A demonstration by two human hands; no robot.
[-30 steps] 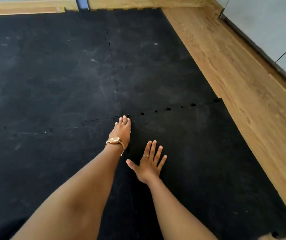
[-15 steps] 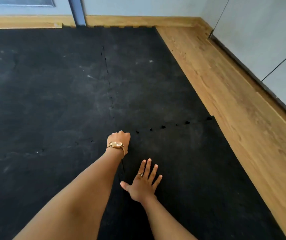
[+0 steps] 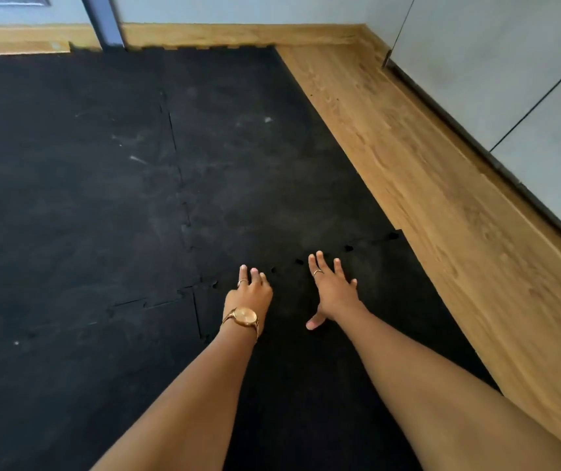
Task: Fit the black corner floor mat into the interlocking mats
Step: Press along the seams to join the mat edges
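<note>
From the head camera, the black corner floor mat [image 3: 357, 351] lies flat at the near right of the mat field, its right edge running along the bare wooden floor [image 3: 459, 205] and its far edge meeting the interlocking mats [image 3: 102, 198] along a toothed seam [image 3: 340, 251]; that seam runs left to right and slightly away, from near the left hand [image 3: 250, 294] out to the wood, and small dark gaps show along it between the teeth, so I judge the tabs there are not fully seated; a second seam [image 3: 197, 317] runs toward the person down the corner mat's left side, just left of the left wrist, and looks closer-fitted, though it is dark and hard to read; the left hand, with a gold watch [image 3: 245, 317] on the wrist, rests palm down with fingers [image 3: 254, 273] loosely extended and together, tips just short of the seam's left end, holding nothing; the right hand [image 3: 332, 290] is spread flat and wide, thumb trailing back, fingertips [image 3: 320, 258] right at the seam near its middle, also holding nothing; both palms appear to press on the corner mat rather than grip it; the open gaps lie ahead of and to the right of the right hand, toward the wooden floor, so the right hand is the nearer one for pressing them, working rightward along the seam's length; the left hand seems better placed to pin the inner corner where the two seams meet; whether the mat's edge is lifted anywhere I cannot tell.
</note>
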